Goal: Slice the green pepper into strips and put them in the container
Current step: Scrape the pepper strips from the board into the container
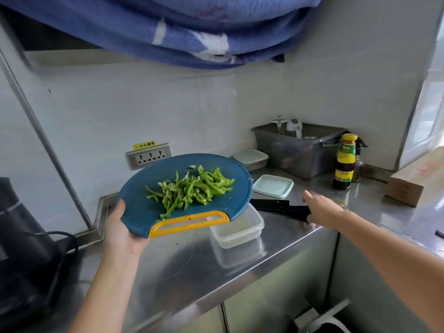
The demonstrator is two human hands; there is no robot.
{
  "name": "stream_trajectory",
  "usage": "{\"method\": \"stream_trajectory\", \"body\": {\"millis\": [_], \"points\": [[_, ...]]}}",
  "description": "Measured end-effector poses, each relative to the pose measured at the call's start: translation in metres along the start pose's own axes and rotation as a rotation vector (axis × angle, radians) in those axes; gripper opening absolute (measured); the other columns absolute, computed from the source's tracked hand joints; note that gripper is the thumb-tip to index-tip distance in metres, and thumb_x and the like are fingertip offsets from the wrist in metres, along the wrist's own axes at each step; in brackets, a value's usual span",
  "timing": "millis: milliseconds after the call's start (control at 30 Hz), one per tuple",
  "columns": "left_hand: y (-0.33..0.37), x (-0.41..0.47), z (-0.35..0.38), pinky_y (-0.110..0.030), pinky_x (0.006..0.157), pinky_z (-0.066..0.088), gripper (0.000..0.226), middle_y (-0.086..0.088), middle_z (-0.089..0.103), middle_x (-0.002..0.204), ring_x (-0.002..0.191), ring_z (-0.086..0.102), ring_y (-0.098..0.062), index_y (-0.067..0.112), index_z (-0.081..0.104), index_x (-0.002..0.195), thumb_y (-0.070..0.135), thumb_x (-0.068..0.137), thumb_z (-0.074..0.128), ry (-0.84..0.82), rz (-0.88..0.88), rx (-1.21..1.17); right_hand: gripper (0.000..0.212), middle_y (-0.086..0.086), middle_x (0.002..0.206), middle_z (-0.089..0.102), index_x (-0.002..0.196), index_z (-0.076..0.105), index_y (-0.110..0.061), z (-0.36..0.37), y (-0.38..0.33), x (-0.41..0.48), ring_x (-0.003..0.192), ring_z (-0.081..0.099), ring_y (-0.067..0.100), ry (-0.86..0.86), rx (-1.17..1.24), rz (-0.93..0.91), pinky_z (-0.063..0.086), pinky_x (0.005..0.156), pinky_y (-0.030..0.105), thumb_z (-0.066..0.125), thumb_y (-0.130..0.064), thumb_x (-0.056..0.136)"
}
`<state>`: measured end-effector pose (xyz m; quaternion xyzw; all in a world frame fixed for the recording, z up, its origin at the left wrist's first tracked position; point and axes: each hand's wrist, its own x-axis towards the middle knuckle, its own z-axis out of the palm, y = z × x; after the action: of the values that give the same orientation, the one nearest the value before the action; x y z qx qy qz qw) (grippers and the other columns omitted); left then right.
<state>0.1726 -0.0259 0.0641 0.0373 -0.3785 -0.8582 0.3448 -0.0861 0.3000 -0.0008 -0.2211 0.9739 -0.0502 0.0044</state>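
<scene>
Gripping from underneath with the thumb hooked over the rim, the person's left hand (120,229) clamps the near-left edge of a round blue plastic cutting board (137,205) and holds it up off the brushed steel counter (192,267). The board's yellow slotted handle (189,223) faces the near side. Heaped on the board, right of and beyond that thumb, is the pile of sliced green pepper strips (189,188), most lying with their long axis running from near-left to far-right. The clear rectangular plastic container (240,233) sits on the counter just below the board's near-right rim, partly hidden under it and with no strips visible inside. So the strips have to travel rightward and down off that edge, away from the holding hand; by my reckoning, a tilt to the right or a sweep would do it. Further right, the right hand (322,207) lies low over the handle of a black kitchen knife (271,204), fingers curled round it, the blade pointing left toward the container. That hand is nearer the container than the left. Beyond sits a pale green square lid (274,186), then a brown sauce bottle with a yellow cap (344,162) and a grey plastic bin (298,152) against the wall.
</scene>
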Motion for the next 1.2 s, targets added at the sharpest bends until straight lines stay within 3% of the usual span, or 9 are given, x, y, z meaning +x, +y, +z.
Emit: {"method": "stream_trajectory", "body": {"millis": [100, 200, 300, 400, 567, 800, 933, 1067, 1200], "points": [[0.001, 0.001, -0.008, -0.034, 0.05, 0.058, 0.035, 0.002, 0.074, 0.073, 0.063, 0.071, -0.016, 0.027, 0.075, 0.055, 0.031, 0.067, 0.043, 0.003, -0.01, -0.012, 0.033, 0.005, 0.109, 0.061, 0.111, 0.042, -0.013, -0.006, 0.0, -0.008, 0.099, 0.059, 0.027, 0.027, -0.068, -0.063, 0.043, 0.072, 0.032, 0.059, -0.026, 0.086], [0.001, 0.0, -0.012, -0.036, 0.052, 0.058, 0.037, -0.001, 0.075, 0.079, 0.068, 0.072, -0.019, 0.025, 0.078, 0.061, 0.034, 0.069, 0.043, 0.037, -0.021, -0.034, 0.033, 0.001, 0.099, 0.066, 0.102, 0.036, -0.018, -0.023, 0.001, -0.018, 0.09, 0.064, 0.026, 0.105, -0.226, -0.071, 0.042, 0.064, 0.032, 0.049, -0.046, 0.093], [-0.003, 0.008, -0.022, -0.039, 0.053, 0.058, 0.04, -0.005, 0.075, 0.088, 0.075, 0.073, -0.023, 0.017, 0.078, 0.085, 0.037, 0.084, 0.043, 0.114, -0.054, -0.078, 0.031, 0.0, 0.086, 0.064, 0.112, 0.037, -0.021, -0.045, 0.005, -0.026, 0.074, 0.062, 0.023, 0.162, -0.223, -0.079, 0.048, 0.06, 0.032, 0.042, -0.047, 0.096], [-0.011, 0.015, -0.027, -0.042, 0.057, 0.059, 0.039, -0.006, 0.074, 0.096, 0.08, 0.072, -0.026, 0.016, 0.06, 0.112, 0.038, 0.1, 0.031, 0.177, -0.105, -0.103, 0.032, -0.001, 0.072, 0.055, 0.119, 0.04, -0.019, -0.068, 0.004, -0.034, 0.061, 0.056, 0.021, 0.247, -0.125, -0.054, 0.046, 0.053, 0.029, 0.042, -0.043, 0.098], [-0.029, 0.014, -0.014, -0.042, 0.053, 0.058, 0.037, -0.005, 0.075, 0.084, 0.073, 0.072, -0.026, 0.017, 0.06, 0.103, 0.035, 0.102, 0.027, 0.19, -0.111, -0.119, 0.022, -0.002, 0.067, 0.049, 0.098, 0.042, -0.013, -0.102, -0.041, -0.054, 0.057, 0.054, 0.015, 0.206, 0.219, -0.158, 0.038, 0.044, 0.022, 0.052, -0.033, 0.095], [-0.053, 0.011, -0.001, -0.042, 0.059, 0.059, 0.041, -0.005, 0.075, 0.093, 0.087, 0.07, -0.027, 0.018, 0.06, 0.111, 0.04, 0.102, 0.027, 0.212, -0.14, -0.174, 0.03, 0.004, 0.06, 0.044, 0.084, 0.048, -0.012, -0.108, -0.136, -0.102, 0.044, 0.034, 0.016, -0.202, 0.734, -0.276, 0.035, 0.037, 0.022, 0.049, -0.039, 0.096], [-0.059, 0.009, 0.007, -0.041, 0.066, 0.059, 0.041, -0.006, 0.074, 0.095, 0.095, 0.066, -0.027, 0.019, 0.059, 0.114, 0.041, 0.102, 0.027, 0.204, -0.142, -0.203, 0.03, 0.004, 0.062, 0.045, 0.086, 0.048, -0.009, -0.094, -0.168, -0.109, 0.043, 0.035, 0.015, -0.292, 0.756, -0.338, 0.037, 0.039, 0.023, 0.049, -0.037, 0.097], [-0.058, 0.005, 0.012, -0.034, 0.059, 0.058, 0.033, -0.002, 0.073, 0.079, 0.073, 0.07, -0.02, 0.023, 0.062, 0.099, 0.039, 0.1, 0.033, 0.196, -0.103, -0.176, 0.031, 0.005, 0.067, 0.049, 0.095, 0.051, -0.007, -0.08, -0.19, -0.112, 0.045, 0.042, 0.018, -0.29, 0.668, -0.377, 0.041, 0.041, 0.025, 0.047, -0.038, 0.097], [-0.053, 0.003, 0.009, -0.041, 0.075, 0.052, 0.034, -0.009, 0.064, 0.098, 0.091, 0.063, -0.024, 0.019, 0.058, 0.107, 0.043, 0.099, 0.034, 0.247, -0.144, -0.184, 0.031, 0.005, 0.067, 0.051, 0.096, 0.049, -0.008, -0.073, -0.199, -0.113, 0.047, 0.046, 0.022, -0.272, 0.612, -0.381, 0.042, 0.043, 0.028, 0.045, -0.039, 0.097]]}}
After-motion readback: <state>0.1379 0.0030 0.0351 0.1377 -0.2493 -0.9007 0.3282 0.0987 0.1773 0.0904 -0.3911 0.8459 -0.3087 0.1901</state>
